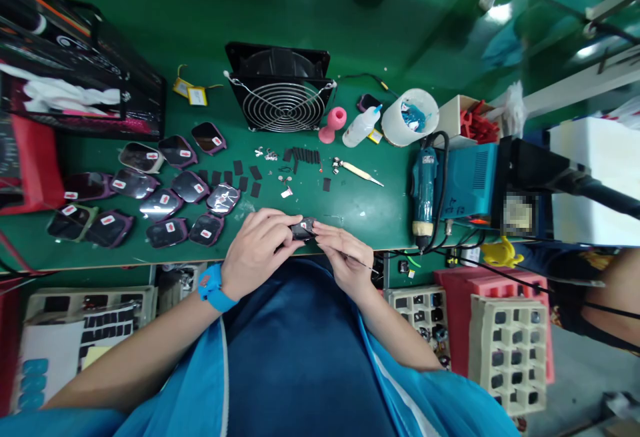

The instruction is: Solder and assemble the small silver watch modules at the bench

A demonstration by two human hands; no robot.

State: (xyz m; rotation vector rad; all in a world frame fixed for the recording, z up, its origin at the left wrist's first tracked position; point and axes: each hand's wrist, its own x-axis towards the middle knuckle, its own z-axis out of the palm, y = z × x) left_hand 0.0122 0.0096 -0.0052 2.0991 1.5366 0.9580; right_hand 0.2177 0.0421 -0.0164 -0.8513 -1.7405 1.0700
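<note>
At the bench's front edge, my left hand (260, 244) grips a small dark smartwatch case (303, 229) between thumb and fingers. A red-marked white sticker shows on the case. My right hand (347, 257) is closed around a thin metal tool (364, 265), its fingertips touching the case's right side. The tool's working tip is hidden by the fingers. To the left lie several dark watch screens in purple frames (190, 187), each with a similar sticker. Beyond my hands are small black pads (306, 156) and tiny metal parts (285, 178).
A black fan (280, 90) stands behind the parts. Further right are a pink holder (333, 125), a white squeeze bottle (361, 126), a white tub (400, 127), a pale-handled tool (357, 172), an electric screwdriver (424, 197) and a teal box (469, 180). Another person's leg (613, 290) shows at right.
</note>
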